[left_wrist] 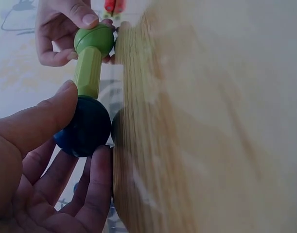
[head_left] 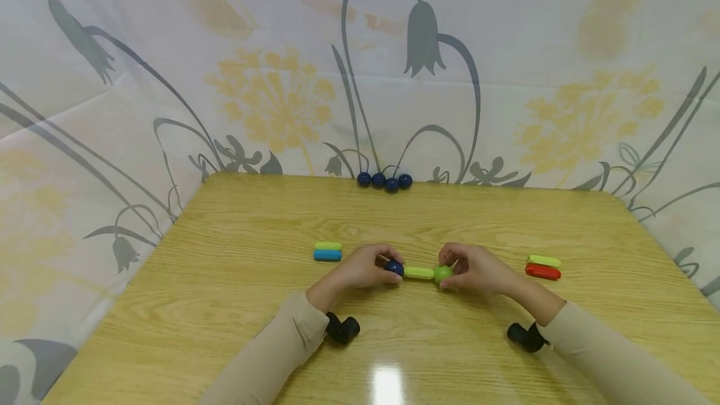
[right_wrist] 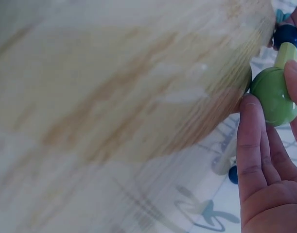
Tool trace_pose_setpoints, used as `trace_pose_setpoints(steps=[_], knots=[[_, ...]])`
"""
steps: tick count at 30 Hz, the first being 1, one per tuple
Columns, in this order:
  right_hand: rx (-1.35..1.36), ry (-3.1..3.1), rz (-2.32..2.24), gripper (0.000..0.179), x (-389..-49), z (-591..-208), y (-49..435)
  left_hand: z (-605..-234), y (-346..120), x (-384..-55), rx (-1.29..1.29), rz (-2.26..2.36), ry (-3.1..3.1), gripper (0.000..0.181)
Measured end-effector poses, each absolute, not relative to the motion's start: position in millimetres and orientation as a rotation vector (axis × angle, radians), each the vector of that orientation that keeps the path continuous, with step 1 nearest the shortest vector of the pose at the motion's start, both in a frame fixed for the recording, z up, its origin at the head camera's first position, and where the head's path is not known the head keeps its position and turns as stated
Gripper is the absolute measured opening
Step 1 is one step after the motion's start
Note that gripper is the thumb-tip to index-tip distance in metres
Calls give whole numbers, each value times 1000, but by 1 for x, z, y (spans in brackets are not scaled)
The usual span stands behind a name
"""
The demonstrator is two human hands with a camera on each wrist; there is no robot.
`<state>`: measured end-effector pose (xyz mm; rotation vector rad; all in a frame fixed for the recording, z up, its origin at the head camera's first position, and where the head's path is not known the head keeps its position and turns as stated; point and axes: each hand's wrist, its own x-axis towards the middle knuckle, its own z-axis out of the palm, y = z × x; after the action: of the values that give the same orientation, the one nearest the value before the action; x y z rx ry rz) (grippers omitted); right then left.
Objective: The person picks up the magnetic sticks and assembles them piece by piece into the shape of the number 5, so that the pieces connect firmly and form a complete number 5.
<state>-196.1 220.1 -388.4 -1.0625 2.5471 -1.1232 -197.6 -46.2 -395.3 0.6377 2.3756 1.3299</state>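
A small yellow-green stick point(head_left: 419, 273) lies in the middle of the counter point(head_left: 439, 355), between a dark blue ball point(head_left: 394, 267) at its left end and a green ball point(head_left: 442, 274) at its right. We see the stick meet both balls in one straight line — so the join looks made at each end, though we cannot tell how deeply the stick is seated, nor whether the balls rest on the wood or sit just above it.

The left grip point(head_left: 365, 266) is closed on the blue ball, thumb on one side and fingers curled round the other. The right grip point(head_left: 479, 270) pinches the green ball the same way, its fingers parted only by the ball's width.

Further out, we find loose parts: a yellow stick point(head_left: 328, 245) beside a blue stick point(head_left: 327, 255) on the left, another yellow stick point(head_left: 543, 260) beside a red stick point(head_left: 543, 272) on the right, and four dark blue balls point(head_left: 392, 185) at the far edge. None of these is joined up, so we judge the work to be at an early stage — one stick with two balls, the rest unused.
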Motion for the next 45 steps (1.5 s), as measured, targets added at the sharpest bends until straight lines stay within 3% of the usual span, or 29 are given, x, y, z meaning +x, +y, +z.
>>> trace_pose_setpoints(steps=[9, 22, 45], knots=[[-910, 2572, -1082, 29, -194, -385, 218, -394, -48, -199, 623, 1317, 2377, 26], [-867, 2549, -1092, 28, -193, -391, 220, -392, -86, -213, 807, 1404, 2377, 28], [-854, 2554, -1093, 29, -193, -388, 221, -383, -139, -229, 696, 1270, 2578, 24]])
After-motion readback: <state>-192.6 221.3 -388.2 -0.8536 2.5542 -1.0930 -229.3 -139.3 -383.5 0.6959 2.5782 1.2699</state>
